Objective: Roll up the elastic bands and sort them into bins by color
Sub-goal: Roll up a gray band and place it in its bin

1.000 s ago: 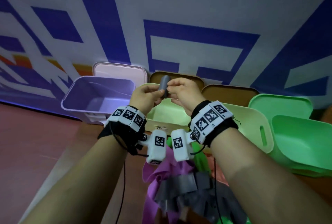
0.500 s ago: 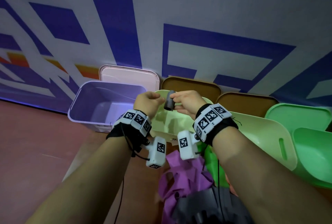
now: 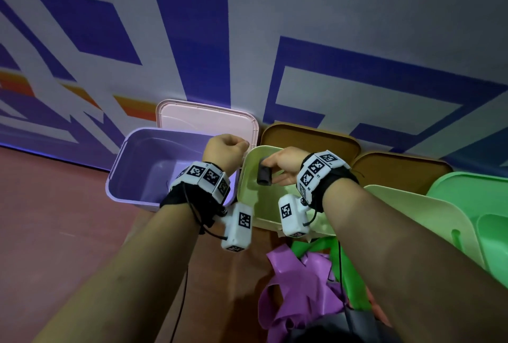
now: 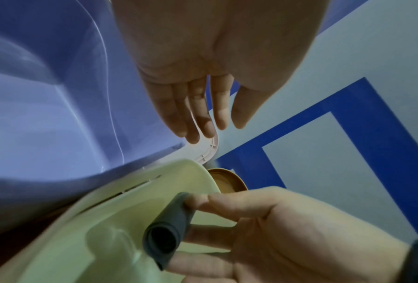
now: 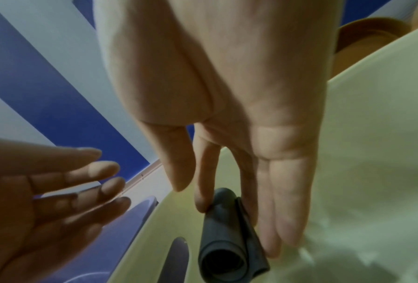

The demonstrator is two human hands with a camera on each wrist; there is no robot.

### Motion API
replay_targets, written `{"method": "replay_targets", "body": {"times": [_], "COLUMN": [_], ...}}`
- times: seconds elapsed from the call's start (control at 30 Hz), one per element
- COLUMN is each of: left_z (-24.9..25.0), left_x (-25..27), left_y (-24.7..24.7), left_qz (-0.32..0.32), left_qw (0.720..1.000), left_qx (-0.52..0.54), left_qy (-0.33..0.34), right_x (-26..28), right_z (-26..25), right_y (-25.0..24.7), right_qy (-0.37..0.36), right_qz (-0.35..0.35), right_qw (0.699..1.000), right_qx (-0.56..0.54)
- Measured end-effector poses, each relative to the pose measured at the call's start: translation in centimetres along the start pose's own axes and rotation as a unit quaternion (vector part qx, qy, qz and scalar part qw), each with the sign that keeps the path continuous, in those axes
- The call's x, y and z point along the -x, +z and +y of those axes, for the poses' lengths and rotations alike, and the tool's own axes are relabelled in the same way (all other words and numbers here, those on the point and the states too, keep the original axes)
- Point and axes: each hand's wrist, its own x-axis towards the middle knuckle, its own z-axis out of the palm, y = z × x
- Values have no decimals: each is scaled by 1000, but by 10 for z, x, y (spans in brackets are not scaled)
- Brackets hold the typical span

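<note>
A rolled-up grey band (image 3: 264, 175) hangs over the inside of the pale yellow-green bin (image 3: 241, 186), pinched at its top end between the fingers of my right hand (image 3: 270, 165). The right wrist view shows the roll (image 5: 227, 235) with its open end toward the camera, held between two fingers (image 5: 201, 199). My left hand (image 3: 228, 148) hovers over the seam between the purple bin (image 3: 137, 175) and the yellow-green one, fingers relaxed and holding nothing. In the left wrist view its straight fingers (image 4: 198, 116) are apart from the roll (image 4: 166, 229). Loose purple (image 3: 299, 287), green (image 3: 343, 274) and grey (image 3: 343, 326) bands lie piled near me.
A pink lid (image 3: 206, 120) and two brown lids (image 3: 310, 139) lean on the blue-and-white wall behind the bins. A pale yellow lid (image 3: 417, 219) and a green bin (image 3: 492, 235) stand at the right. Reddish floor (image 3: 55, 219) lies left of the purple bin.
My left hand has let go of the grey roll and drawn back to the left. My right hand alone has carried the roll down over the yellow-green bin.
</note>
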Motion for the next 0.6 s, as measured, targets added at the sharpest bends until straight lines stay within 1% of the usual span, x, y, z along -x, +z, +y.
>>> {"method": "replay_targets", "body": {"times": [0.27, 0.47, 0.6], "left_z": [-1, -8, -8], "left_x": [-22, -31, -34], "left_y": [-8, -8, -6], "left_qz": [-29, -42, -37], "left_qw": [1000, 999, 999], "left_qx": [-2, -12, -10], "left_qy": [-9, -9, -11], "right_x": [-27, -48, -58], "right_z": [-11, -6, -1], "right_y": [10, 17, 19], "right_qy": [43, 85, 92], "right_qz": [-12, -33, -48], "right_qw": [997, 995, 993], "right_qx": [69, 51, 55]}}
